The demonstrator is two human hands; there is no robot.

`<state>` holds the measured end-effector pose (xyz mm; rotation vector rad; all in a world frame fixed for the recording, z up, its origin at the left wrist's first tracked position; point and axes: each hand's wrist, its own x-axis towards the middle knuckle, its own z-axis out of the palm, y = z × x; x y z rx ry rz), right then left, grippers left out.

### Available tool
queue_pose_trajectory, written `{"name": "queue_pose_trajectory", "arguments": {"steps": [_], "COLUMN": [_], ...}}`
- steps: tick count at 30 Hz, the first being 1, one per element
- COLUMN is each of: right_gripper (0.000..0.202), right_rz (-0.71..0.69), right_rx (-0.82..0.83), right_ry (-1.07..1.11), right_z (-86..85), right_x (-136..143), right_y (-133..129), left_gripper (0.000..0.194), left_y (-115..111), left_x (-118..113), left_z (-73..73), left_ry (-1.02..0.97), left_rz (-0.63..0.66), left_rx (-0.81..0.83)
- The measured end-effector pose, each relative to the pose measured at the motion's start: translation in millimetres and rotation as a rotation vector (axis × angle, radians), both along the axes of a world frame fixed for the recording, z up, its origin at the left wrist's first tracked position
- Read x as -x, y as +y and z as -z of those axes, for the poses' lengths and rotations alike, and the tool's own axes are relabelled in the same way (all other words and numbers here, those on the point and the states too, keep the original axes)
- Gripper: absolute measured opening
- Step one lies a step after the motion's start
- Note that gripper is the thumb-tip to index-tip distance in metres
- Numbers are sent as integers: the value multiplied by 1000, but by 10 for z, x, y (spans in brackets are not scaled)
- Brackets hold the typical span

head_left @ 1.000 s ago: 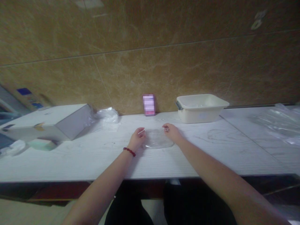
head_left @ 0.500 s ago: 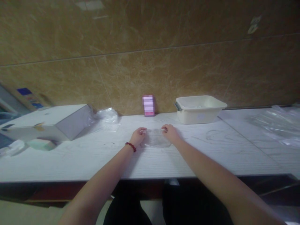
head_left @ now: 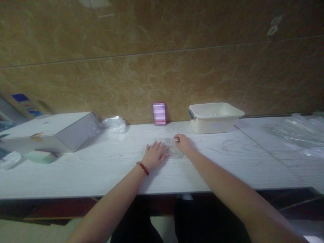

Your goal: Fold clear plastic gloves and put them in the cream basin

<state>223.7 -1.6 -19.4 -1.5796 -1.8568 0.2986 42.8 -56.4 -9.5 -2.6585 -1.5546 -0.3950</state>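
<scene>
A clear plastic bag (head_left: 173,151) lies flat on the white wood-grain table (head_left: 101,175) in front of me. My left hand (head_left: 155,156), with a red bead bracelet at the wrist, rests palm down on the bag's left part, fingers spread. The fingers of my right hand (head_left: 183,143) are pinched on the bag's upper right corner. Part of the bag is hidden under my left hand.
Against the tiled wall stand a phone (head_left: 159,114) and, right of it, a cream plastic bin (head_left: 215,124). At left are a white box (head_left: 50,130), crumpled clear plastic (head_left: 115,125) and a pale green block (head_left: 40,156). More clear plastic (head_left: 298,135) lies far right.
My left hand has let go of the bag's upper left corner, opened, and moved down and right onto the bag. My right hand has stayed at its corner.
</scene>
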Motion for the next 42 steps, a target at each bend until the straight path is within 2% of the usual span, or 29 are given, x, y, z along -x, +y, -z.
{"name": "queue_pose_trajectory", "arguments": {"steps": [6,18,24,27,31,34,36,42], "right_gripper": [18,21,21,22,38,51,55,56], "right_rz": [47,71,82,6,-128,-152,-183,-251], "right_rx": [24,-28,-69,-72,84,151,171,257], "right_ry": [54,59,-18,-59,-226,-365,-411,-436], "right_z": [24,70,-46,-117,-120,-76,-53,-58], "right_x": [-19,-46,-138,-133,-57,-36,-54,-128], "right_y": [49,110,97,2,-168,-244,-258,-227], "left_gripper": [41,40,40,41,41,39,38,36], "left_y": [-17,29,42,33,43,102,168,376], "left_x": [-13,14,13,7,7,15,27,89], "left_z": [77,144,159,165,183,186,175,129], "left_ry": [76,68,-25,-52,-94,-230,-396,-1114], "left_rz": [-58,0,-10,-14,5,35,7,-269], "left_rx": [-16,-41,-27,-40,-49,-15,33,311]}}
